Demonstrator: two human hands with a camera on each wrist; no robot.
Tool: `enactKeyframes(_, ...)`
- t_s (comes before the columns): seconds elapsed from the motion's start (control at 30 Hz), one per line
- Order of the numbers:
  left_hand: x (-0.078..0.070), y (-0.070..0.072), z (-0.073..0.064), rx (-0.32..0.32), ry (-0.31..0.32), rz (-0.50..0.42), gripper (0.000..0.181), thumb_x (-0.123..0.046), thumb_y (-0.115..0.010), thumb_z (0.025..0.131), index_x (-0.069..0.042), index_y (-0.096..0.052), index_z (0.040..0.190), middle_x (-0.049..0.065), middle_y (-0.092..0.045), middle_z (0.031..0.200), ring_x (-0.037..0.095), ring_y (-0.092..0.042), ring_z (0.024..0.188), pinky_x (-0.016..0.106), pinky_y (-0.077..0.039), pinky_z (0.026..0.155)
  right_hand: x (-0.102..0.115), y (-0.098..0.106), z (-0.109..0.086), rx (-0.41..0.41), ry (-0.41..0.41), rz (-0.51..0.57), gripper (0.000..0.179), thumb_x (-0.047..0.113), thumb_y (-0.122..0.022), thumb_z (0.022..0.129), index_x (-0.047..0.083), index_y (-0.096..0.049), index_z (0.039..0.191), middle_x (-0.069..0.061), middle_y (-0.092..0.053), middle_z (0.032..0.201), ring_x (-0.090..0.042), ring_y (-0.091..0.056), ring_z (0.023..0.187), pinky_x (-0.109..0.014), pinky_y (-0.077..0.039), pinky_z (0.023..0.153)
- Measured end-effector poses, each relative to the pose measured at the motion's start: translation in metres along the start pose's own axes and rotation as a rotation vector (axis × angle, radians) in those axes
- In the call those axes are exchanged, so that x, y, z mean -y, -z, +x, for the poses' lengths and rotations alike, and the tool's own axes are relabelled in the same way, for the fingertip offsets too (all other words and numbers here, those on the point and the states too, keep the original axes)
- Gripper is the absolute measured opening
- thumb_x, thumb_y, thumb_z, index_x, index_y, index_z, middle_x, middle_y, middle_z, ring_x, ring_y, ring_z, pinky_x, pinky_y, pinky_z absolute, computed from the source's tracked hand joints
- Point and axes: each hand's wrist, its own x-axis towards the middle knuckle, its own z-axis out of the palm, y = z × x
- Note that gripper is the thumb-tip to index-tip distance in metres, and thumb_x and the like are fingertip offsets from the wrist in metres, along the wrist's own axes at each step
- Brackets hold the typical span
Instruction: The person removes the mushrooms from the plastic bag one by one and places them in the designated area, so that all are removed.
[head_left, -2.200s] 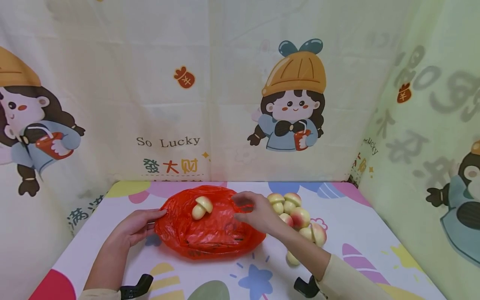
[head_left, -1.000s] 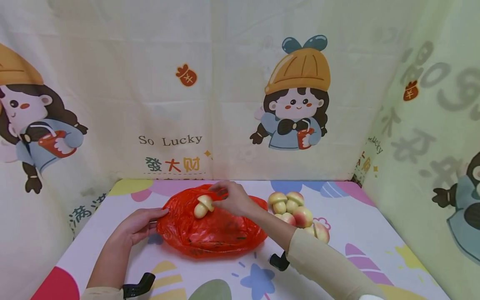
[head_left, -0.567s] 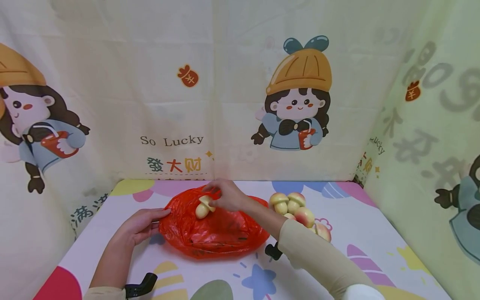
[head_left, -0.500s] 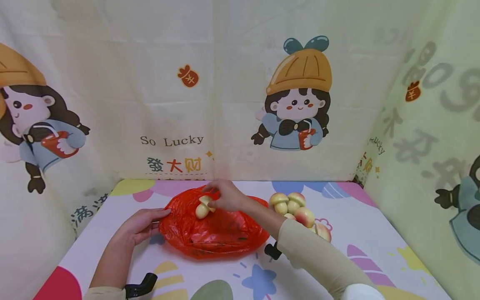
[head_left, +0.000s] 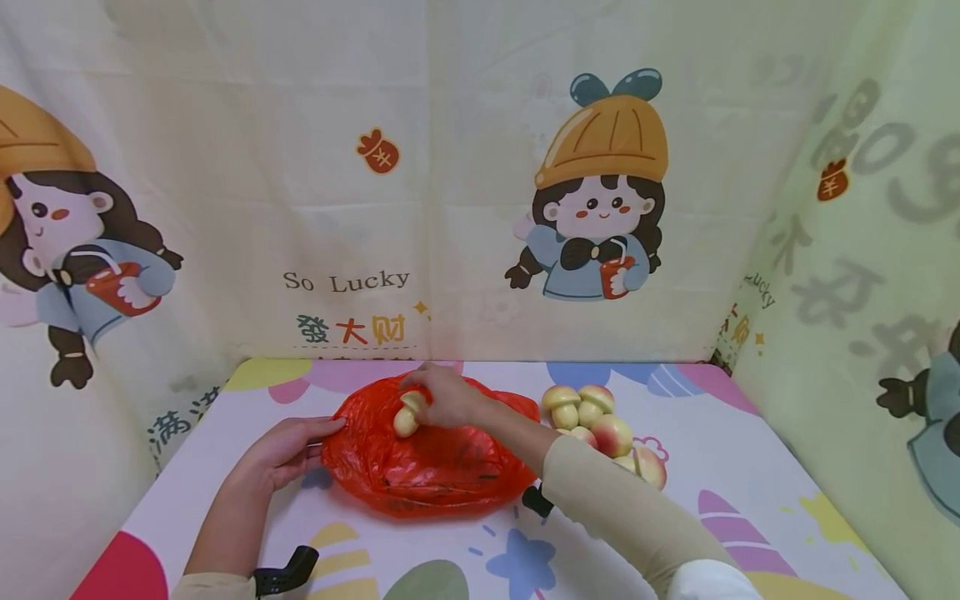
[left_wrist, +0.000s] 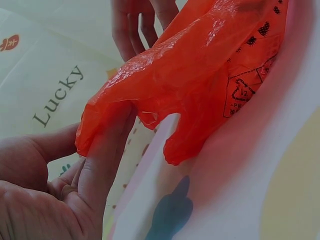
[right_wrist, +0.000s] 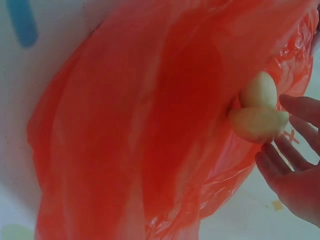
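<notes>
A red plastic bag (head_left: 442, 479) lies on the table with its mouth spread wide. My left hand (head_left: 281, 454) pinches its left edge between thumb and fingers; the left wrist view shows the thin plastic draped over those fingers (left_wrist: 107, 150). A cream-coloured mushroom (head_left: 405, 423) with a rounded cap lies on the bag, near its back left. Over it is my right hand (head_left: 450, 398), with thumb and fingertips at the cap on both sides. In the right wrist view the mushroom (right_wrist: 257, 122) shows stem and cap between fingertips and red plastic.
To the right of the bag sits a cluster of mushrooms (head_left: 562, 406), several with red-tinged caps (head_left: 612, 435); my right forearm passes in front of part of it. The patterned table (head_left: 517, 542) meets a printed cloth backdrop (head_left: 465, 208) at the back, with cloth on both sides.
From the bag's right side, my right hand has moved left across it to the mushroom, and its fingers now cover part of the cap. My left hand keeps its hold on the bag.
</notes>
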Motion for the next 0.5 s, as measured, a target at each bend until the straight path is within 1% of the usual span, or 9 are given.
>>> enactKeyframes(0.1,0.0023,-0.0005,0.0002,-0.002,0.002,0.014,0.050,-0.024,-0.068,0.102,0.003,-0.059,0.143,0.003,-0.078,0.104,0.020,-0.078,0.089,0.033,-0.065,0.084,-0.0010,-0.0053,-0.0004,0.017,0.003,-0.024,0.046,0.014,-0.077,0.092,0.020,-0.068,0.136,-0.002,-0.061,0.134,-0.016,-0.057,0.116,-0.023,-0.055,0.092)
enactKeyframes(0.27,0.0063,-0.0028,0.0003,-0.020,0.011,0.031,0.053,-0.025,-0.068,0.102,0.003,-0.057,0.145,0.004,-0.078,0.104,0.020,-0.078,0.089,0.034,-0.065,0.084,-0.0010,-0.0115,-0.0012,0.042,-0.006,-0.062,0.050,0.016,-0.078,0.092,0.024,-0.067,0.139,-0.003,-0.058,0.145,-0.020,-0.055,0.130,-0.033,-0.054,0.107)
enactKeyframes(0.37,0.0057,-0.0036,0.0003,-0.030,0.006,0.036,0.054,-0.025,-0.068,0.102,0.004,-0.055,0.146,0.004,-0.078,0.104,0.020,-0.078,0.088,0.034,-0.065,0.084,0.0015,-0.0108,-0.0008,0.049,0.001,-0.084,0.052,0.015,-0.080,0.091,0.023,-0.066,0.141,-0.004,-0.056,0.148,-0.022,-0.054,0.134,-0.036,-0.053,0.110)
enactKeyframes(0.5,0.0018,-0.0036,0.0006,-0.024,-0.003,0.038,0.055,-0.025,-0.068,0.102,0.005,-0.055,0.146,0.004,-0.078,0.103,0.020,-0.078,0.089,0.035,-0.065,0.083,0.0050,-0.0096,0.0011,0.063,-0.007,-0.118,0.054,0.016,-0.081,0.091,0.022,-0.065,0.142,-0.004,-0.055,0.149,-0.022,-0.053,0.135,-0.034,-0.054,0.109)
